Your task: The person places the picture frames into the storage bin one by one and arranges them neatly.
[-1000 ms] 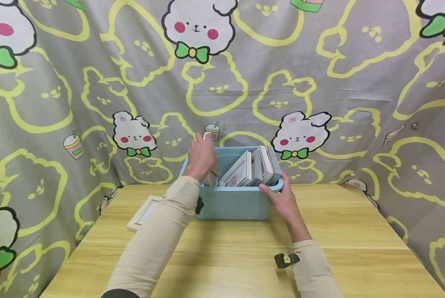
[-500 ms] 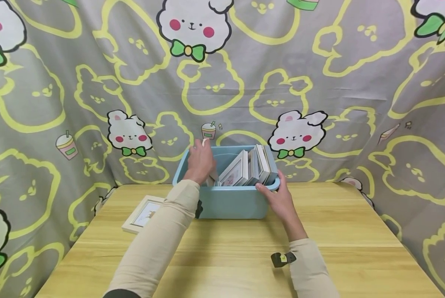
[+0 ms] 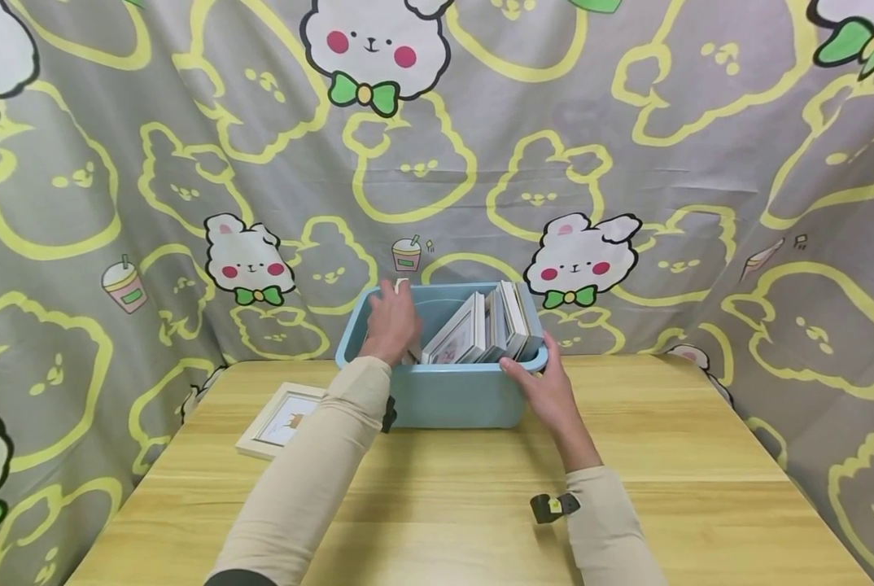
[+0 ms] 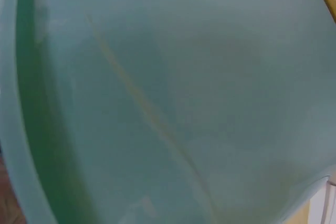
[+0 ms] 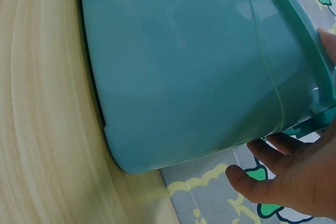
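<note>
A light blue plastic bin (image 3: 452,399) stands on the table with several picture frames (image 3: 457,330) leaning inside it, towards its right end. My left hand (image 3: 393,324) is over the bin's left part and grips a pale picture frame (image 3: 412,352), mostly hidden behind the hand. At the bin's right front corner, my right hand (image 3: 550,389) holds the rim, thumb on the front side. In the right wrist view, fingers of that hand (image 5: 294,177) curl under the rim. The left wrist view is filled by the bin's wall (image 4: 173,87); the hand's grip is out of sight there.
A cream picture frame (image 3: 279,423) with an animal print lies flat on the wooden table (image 3: 466,505), left of the bin and partly behind the left sleeve. A grey patterned curtain (image 3: 422,195) hangs close behind and along both sides.
My left hand has sunk lower into the bin with the picture frame. The right hand keeps its hold on the rim. The whole view has shifted slightly.
</note>
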Available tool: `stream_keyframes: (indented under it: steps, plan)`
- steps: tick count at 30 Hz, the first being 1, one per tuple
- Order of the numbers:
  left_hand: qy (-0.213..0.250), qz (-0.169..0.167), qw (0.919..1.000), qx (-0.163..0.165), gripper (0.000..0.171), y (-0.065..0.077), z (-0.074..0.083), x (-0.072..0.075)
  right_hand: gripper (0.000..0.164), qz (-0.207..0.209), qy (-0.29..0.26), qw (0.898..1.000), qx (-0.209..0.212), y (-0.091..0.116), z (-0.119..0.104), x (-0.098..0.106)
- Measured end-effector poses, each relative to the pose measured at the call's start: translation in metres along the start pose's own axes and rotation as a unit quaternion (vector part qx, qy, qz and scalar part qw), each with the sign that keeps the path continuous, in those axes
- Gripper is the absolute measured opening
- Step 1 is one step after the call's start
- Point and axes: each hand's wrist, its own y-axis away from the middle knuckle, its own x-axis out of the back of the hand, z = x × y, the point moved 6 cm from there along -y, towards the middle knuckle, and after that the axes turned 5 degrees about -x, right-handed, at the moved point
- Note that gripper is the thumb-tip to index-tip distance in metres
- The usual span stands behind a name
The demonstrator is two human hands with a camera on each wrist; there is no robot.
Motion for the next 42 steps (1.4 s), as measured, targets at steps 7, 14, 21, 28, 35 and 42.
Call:
stream_keyframes:
  steps: [7, 14, 21, 28, 35, 42]
  plan:
    - [0.011, -0.029, 0.999, 0.03, 0.063, 0.0, -0.009, -0.01, 0.098, 0.002, -0.003, 1.0, 0.004, 0.0, -0.001, 0.002]
    - [0.032, -0.067, 0.9958, 0.052, 0.068, 0.0, -0.012, -0.013, 0.097, 0.005, -0.003, 1.0, 0.004, -0.001, 0.0, 0.004]
    - [0.026, -0.073, 0.9964, 0.036, 0.057, -0.001, -0.006, -0.015, 0.098, 0.006, -0.003, 1.0, 0.004, -0.001, 0.0, 0.004]
    - [0.027, -0.075, 0.9963, 0.033, 0.059, 0.0, 0.006, -0.018, 0.098, 0.003, -0.004, 1.0, 0.007, -0.002, -0.001, 0.002]
    - [0.045, -0.074, 0.9956, 0.036, 0.062, -0.001, 0.017, -0.023, 0.1, 0.005, -0.006, 1.0, 0.004, -0.002, -0.001, 0.002]
    - [0.05, -0.083, 0.9947, 0.033, 0.061, -0.002, 0.026, -0.026, 0.098, 0.003, -0.006, 1.0, 0.001, -0.002, -0.001, 0.001]
